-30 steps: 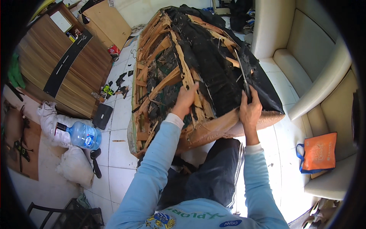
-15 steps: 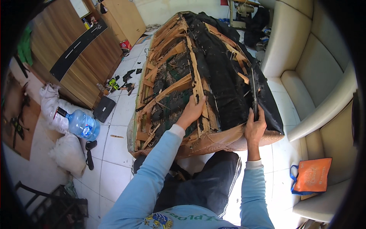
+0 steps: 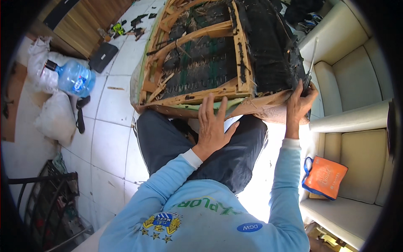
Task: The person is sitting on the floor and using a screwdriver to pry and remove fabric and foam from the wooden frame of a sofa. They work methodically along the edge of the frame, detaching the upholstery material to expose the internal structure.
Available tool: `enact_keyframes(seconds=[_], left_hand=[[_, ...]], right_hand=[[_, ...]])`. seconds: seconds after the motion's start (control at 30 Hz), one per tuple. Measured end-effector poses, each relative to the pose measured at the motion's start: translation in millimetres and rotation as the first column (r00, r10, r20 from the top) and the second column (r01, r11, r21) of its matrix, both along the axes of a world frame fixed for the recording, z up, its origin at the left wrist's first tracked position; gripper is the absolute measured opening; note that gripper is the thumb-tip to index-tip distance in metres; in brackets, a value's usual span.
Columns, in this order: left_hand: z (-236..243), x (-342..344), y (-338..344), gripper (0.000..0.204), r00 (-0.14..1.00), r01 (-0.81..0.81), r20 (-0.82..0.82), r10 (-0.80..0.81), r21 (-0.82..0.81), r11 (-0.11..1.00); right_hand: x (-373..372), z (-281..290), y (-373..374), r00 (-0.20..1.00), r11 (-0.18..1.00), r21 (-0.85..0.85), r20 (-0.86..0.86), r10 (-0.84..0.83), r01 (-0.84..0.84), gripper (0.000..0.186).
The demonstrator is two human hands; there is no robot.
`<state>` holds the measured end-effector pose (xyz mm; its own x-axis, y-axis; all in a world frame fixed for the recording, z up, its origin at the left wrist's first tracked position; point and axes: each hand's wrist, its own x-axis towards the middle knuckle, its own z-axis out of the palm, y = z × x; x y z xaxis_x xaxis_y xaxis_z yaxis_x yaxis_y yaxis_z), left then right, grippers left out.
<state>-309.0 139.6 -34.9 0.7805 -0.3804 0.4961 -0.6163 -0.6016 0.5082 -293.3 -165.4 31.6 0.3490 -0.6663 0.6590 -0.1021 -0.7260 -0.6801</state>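
Observation:
An overturned sofa frame of bare wood with black lining cloth lies on the tiled floor in front of me. My left hand rests flat, fingers spread, at the frame's near wooden edge, above my dark trousers. My right hand grips the near right corner of the frame and a long metal tool with a thin shaft pointing up along the black cloth.
Cream sofa seats stand at the right with an orange bag on one. A blue water bottle and white sacks lie at the left. Small tools and a wooden panel are at the far left. A metal rack stands at the lower left.
The view has tilted down and closer to the frame. My left hand slid from the frame's middle slats back to its near edge. My right hand stays at the right corner.

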Motion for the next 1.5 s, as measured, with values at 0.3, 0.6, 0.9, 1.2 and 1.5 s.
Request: enact_keyframes(seconds=[0.3,0.6,0.9,1.2,1.5], left_hand=[[-24.6,-16.2,20.4,0.084,0.984,0.178,-0.026,-0.176,0.137,0.975],[-11.3,26.8,55.9,0.044,0.988,0.155,0.033,-0.151,-0.224,0.962],[-13.1,70.4,68.7,0.021,0.991,-0.132,-0.079,0.109,-0.407,0.904],[-20.8,82.6,70.4,0.020,0.994,0.007,0.106,0.025,-0.283,0.959],[-33.2,86.9,70.7,0.013,0.999,-0.042,0.001,0.046,-0.368,0.929]], right_hand=[[-90.3,58.4,120.3,0.604,0.729,0.030,-0.537,0.589,-0.684,0.049],[-118.7,44.9,133.9,0.518,0.761,0.122,-0.664,0.540,-0.637,0.049],[-113.4,47.7,154.4,0.490,0.770,0.081,-0.728,0.479,-0.633,0.049],[-103.5,44.7,152.6,0.491,0.732,0.111,-0.673,0.553,-0.673,0.049],[-100.4,46.2,153.1,0.464,0.710,0.173,-0.648,0.604,-0.683,0.047]])
